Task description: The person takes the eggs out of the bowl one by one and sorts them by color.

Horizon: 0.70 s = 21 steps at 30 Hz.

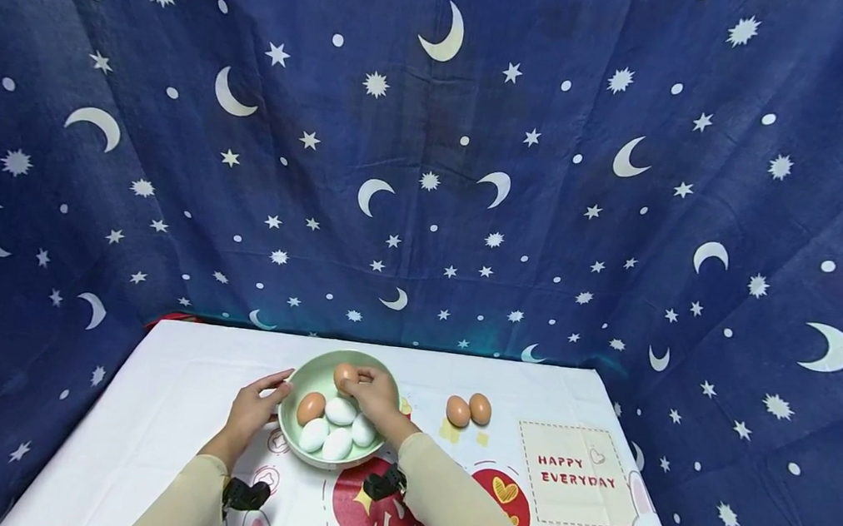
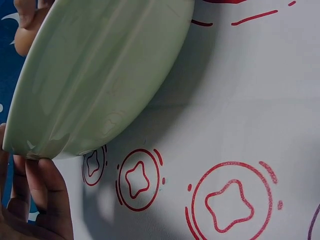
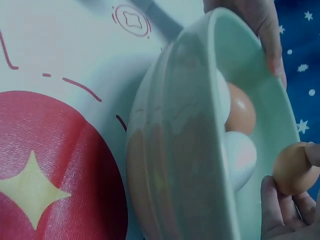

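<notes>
A pale green bowl [image 1: 316, 373] stands on the table, with my left hand [image 1: 252, 409] gripping its left side, thumb at the rim and fingers under the outer wall. Inside lie several white eggs [image 1: 337, 444] and one brown egg [image 1: 311, 407]. My right hand [image 1: 378, 397] pinches another brown egg [image 3: 290, 171] between thumb and fingers, over the far inner side of the bowl. In the left wrist view the outer wall of the bowl [image 2: 100, 85] hides most of its contents.
Two brown eggs [image 1: 458, 411] lie side by side on the table to the right of the bowl. A white printed tablecloth [image 1: 216, 370] covers the table. Behind it hangs a dark blue curtain [image 1: 424, 238] with moons and stars.
</notes>
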Available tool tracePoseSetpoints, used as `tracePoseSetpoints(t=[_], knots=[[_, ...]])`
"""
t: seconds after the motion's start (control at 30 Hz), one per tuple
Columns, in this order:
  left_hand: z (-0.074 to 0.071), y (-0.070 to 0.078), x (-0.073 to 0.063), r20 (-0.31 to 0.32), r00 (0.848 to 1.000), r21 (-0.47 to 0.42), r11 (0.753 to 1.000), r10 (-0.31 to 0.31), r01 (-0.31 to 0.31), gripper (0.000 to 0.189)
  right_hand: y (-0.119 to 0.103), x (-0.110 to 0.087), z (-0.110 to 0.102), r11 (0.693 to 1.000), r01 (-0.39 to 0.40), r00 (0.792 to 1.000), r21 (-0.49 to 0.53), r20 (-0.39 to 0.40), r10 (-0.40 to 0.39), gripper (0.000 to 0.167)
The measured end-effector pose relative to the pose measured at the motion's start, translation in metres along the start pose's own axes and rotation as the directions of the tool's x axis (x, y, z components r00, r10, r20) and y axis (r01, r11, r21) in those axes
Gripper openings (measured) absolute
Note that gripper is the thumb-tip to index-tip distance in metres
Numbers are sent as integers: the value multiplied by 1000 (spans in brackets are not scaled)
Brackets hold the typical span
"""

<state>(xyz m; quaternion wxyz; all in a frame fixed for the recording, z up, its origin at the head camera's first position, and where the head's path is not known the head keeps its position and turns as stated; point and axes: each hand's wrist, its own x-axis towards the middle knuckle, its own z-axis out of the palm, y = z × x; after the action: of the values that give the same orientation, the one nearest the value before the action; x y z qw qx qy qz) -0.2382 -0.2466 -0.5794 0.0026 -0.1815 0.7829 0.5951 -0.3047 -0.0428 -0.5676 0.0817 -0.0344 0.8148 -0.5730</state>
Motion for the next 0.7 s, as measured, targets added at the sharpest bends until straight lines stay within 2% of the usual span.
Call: tracePoseSetpoints(t=[0.17,0.5,0.7], knots=[[1,0,1,0,1000,1,1000,-4,4,47,-6,-5,-8,1000,-19,1000,0,10,19,44],[1,-2,1,6,1000,12,1000,1,-1,48,-18,-24,-35,995,-15,1000,102,27,13,39],[-1,0,0,9,1000,25,1000,9,-9,48,-15,-35,-47,990,-19,999,139,45,13,40]])
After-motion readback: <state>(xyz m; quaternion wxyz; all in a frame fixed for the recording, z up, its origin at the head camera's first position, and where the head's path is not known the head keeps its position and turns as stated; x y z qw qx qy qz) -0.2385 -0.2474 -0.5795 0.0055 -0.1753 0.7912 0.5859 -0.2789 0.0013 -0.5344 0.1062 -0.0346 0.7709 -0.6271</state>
